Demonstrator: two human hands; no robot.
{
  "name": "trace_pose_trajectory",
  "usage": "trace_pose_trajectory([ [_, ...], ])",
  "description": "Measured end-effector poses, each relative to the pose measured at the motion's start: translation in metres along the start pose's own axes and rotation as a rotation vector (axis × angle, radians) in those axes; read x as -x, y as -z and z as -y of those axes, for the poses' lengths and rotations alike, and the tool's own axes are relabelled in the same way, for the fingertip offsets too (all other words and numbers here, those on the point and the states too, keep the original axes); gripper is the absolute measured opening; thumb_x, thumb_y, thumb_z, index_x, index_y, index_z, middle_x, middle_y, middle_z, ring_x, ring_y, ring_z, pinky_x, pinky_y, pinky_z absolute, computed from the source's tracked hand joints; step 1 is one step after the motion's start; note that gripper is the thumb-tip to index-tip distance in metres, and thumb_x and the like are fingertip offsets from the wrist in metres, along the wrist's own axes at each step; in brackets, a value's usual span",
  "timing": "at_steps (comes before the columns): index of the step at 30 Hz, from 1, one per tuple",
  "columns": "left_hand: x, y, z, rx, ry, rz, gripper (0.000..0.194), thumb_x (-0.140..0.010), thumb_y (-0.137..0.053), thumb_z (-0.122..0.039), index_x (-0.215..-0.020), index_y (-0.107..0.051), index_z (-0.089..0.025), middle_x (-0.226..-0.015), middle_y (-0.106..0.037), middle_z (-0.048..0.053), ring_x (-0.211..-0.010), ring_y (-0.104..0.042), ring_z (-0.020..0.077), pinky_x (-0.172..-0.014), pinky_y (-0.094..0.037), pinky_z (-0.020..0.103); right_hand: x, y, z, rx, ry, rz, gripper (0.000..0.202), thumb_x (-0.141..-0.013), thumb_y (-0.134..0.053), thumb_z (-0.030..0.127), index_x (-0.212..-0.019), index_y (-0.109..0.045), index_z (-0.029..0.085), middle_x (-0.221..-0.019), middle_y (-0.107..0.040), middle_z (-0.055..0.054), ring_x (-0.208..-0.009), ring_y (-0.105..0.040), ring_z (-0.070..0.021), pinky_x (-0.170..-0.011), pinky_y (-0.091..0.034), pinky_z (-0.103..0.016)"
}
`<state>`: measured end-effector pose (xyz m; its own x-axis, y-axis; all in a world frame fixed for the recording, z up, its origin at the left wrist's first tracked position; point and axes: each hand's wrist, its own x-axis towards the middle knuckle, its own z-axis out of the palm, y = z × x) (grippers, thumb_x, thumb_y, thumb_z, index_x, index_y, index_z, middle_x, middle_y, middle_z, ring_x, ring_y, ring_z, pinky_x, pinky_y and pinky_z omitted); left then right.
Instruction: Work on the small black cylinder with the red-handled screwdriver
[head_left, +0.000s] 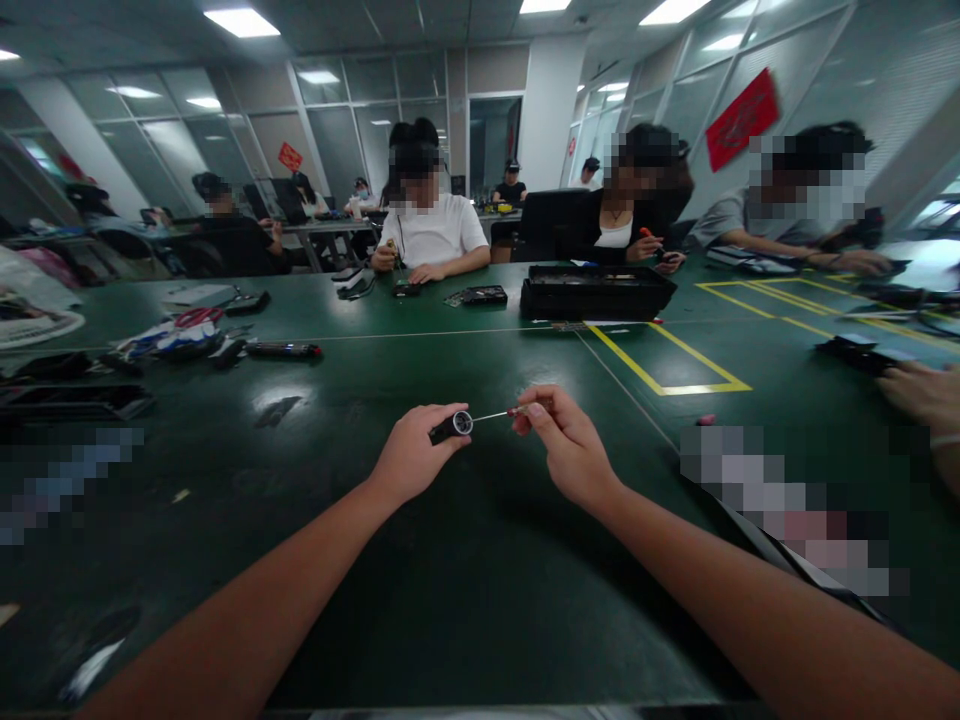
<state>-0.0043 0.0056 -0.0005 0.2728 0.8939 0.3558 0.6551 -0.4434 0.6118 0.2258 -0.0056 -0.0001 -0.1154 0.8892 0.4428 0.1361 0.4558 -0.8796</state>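
Note:
Near the middle of the view, my left hand [411, 452] is closed round a small black cylindrical part [444, 430]. Its round, light-rimmed end [463, 423] faces right. My right hand [564, 440] pinches the reddish handle of a thin screwdriver [491, 416]. The metal shaft points left, and its tip is at the rim of the round end; whether it touches cannot be told. Both hands are above the dark green table [480, 600].
A black open box [598, 295] stands at the back. A black tool with a red tip [285, 350] and cables [180, 335] lie left. Several people sit round the table; one person's hand [919, 400] is at the right edge.

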Motion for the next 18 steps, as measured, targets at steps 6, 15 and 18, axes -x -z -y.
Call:
trace_pose_trajectory([
  [6,0.0,0.0,0.001,-0.006,-0.03,0.009,0.043,-0.085,-0.074,-0.023,-0.127,-0.066,-0.029,-0.121,-0.069,0.004,-0.112,-0.061,0.0242,-0.101,-0.046,0.045,0.001,-0.001,0.005,0.031,-0.02,0.01,0.02,-0.1,-0.05,0.039,-0.108,-0.06,0.024,-0.088,-0.068,-0.002,-0.084,-0.066,-0.0188,-0.077,-0.051,-0.036],
  [15,0.001,-0.001,0.005,-0.014,-0.055,-0.002,0.043,-0.084,-0.075,-0.022,-0.125,-0.067,-0.029,-0.121,-0.07,0.004,-0.111,-0.062,0.0237,-0.1,-0.047,0.044,-0.002,-0.001,0.018,0.267,-0.036,-0.019,0.035,-0.099,-0.048,0.048,-0.1,-0.07,0.021,-0.063,-0.057,0.002,-0.058,-0.055,-0.0152,-0.056,-0.041,-0.029],
  [18,0.001,-0.001,0.004,-0.014,-0.055,-0.001,0.043,-0.084,-0.075,-0.022,-0.125,-0.067,-0.029,-0.12,-0.07,0.003,-0.111,-0.062,0.0234,-0.1,-0.047,0.044,-0.002,-0.002,0.017,0.303,-0.027,-0.039,0.038,-0.099,-0.046,0.051,-0.097,-0.071,0.022,-0.062,-0.056,0.002,-0.057,-0.053,-0.0151,-0.054,-0.038,-0.029],
])
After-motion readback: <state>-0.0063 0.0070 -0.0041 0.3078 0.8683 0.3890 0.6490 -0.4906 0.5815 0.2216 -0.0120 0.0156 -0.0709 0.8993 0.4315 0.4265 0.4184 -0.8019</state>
